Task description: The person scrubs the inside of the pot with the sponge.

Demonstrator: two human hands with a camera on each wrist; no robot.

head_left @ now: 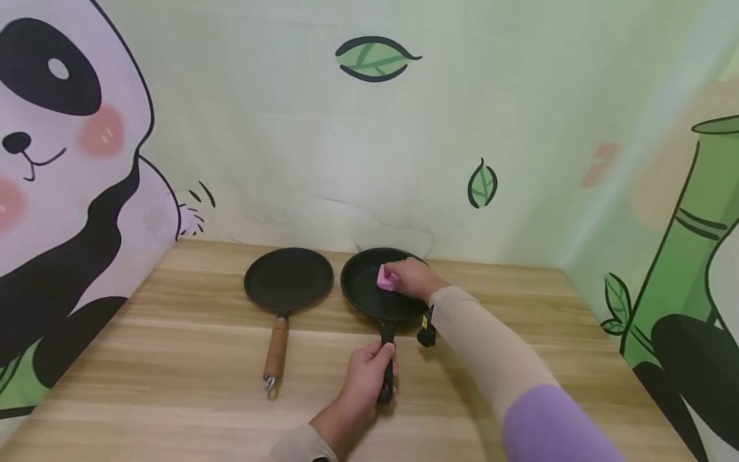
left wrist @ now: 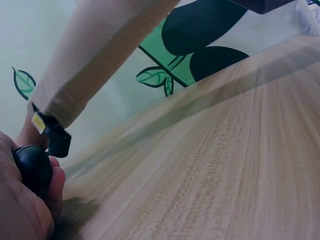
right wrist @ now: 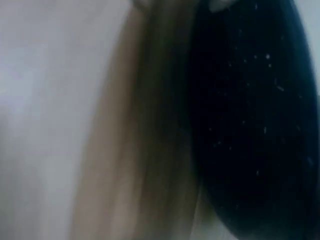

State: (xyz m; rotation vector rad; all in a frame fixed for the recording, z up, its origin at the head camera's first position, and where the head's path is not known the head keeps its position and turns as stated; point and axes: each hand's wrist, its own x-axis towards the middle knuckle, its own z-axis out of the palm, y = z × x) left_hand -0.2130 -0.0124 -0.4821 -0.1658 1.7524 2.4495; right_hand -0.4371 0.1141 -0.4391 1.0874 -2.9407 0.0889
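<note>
In the head view a black frying pan (head_left: 365, 292) lies on the wooden table. My left hand (head_left: 369, 378) grips its black handle (head_left: 387, 332) near the end; the left wrist view shows fingers curled round that handle's rounded end (left wrist: 34, 167). Inside the pan, my right hand (head_left: 414, 278) pinches a small pink sponge (head_left: 383, 278) over the pan's inner surface. Whether the sponge touches the pan is hard to tell. The right wrist view is blurred and shows the pan's dark, speckled interior (right wrist: 255, 110), with hardly any of the hand.
A flat black pan (head_left: 288, 280) with a wooden handle (head_left: 276, 350) lies left of the frying pan. Behind the table stands a wall (head_left: 277, 128) painted with leaves and a panda. A black wrist device (head_left: 426, 330) hangs at the right cuff. Bare tabletop (head_left: 173, 372) shows at the left.
</note>
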